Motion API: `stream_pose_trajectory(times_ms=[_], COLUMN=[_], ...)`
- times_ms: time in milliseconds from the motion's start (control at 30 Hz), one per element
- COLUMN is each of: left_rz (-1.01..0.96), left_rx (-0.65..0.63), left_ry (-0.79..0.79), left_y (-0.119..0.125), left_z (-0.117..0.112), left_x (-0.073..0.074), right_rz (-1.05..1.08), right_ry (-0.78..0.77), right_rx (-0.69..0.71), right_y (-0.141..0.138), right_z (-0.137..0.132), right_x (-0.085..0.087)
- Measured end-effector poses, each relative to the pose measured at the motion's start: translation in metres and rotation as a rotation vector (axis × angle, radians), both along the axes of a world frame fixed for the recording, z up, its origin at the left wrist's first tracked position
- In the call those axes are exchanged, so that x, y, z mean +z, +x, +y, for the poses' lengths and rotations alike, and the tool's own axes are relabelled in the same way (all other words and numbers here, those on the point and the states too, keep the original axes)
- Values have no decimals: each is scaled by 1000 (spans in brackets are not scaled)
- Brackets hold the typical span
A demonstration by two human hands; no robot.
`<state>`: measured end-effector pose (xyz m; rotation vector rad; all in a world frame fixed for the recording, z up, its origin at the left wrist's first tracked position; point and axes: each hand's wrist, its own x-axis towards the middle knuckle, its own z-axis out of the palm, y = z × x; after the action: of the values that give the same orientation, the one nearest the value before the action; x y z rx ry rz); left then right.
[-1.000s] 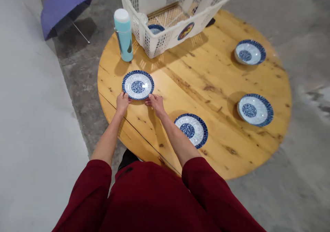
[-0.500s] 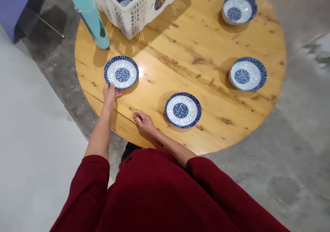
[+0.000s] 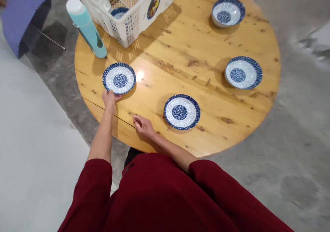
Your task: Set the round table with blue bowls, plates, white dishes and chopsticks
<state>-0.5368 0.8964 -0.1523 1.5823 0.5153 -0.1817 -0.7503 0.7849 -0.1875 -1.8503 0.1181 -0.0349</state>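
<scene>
One hand (image 3: 110, 102), the left, pinches the left plate (image 3: 120, 80) at its near rim; apart, the right hand (image 3: 144, 125) curls loosely near the right plate (image 3: 182, 112).

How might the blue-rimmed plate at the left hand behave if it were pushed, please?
The blue-rimmed plate would probably be stiff and could chip, given its ceramic look. Being wide and shallow, it seems unlikely to tip, but may slide on the shiny tabletop.

Plate (image 3: 119, 78) rim part-hidden by left hand (image 3: 109, 100); basket (image 3: 139, 20) cropped above.
</scene>
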Motion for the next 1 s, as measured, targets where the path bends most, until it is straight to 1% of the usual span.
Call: stream_pose_trajectory(times_ms=[300, 533, 733, 900, 1000], left_rz=[11, 17, 19, 40, 12], left_rx=[10, 18, 43, -4, -26], left_ry=[10, -31, -26, -62, -70], left_y=[-7, -12, -14, -13, -22], left_z=[1, 0, 0, 5, 9], left_x=[8, 6, 4, 9, 10], right_rz=[-36, -56, -44, -52, -79], right_ry=[19, 42, 46, 33, -22], right_rx=[-9, -13, 9, 3, 24], right_y=[-1, -5, -6, -4, -1], right_z=[5, 6, 5, 6, 7], right_x=[-6, -10, -11, -8, -4])
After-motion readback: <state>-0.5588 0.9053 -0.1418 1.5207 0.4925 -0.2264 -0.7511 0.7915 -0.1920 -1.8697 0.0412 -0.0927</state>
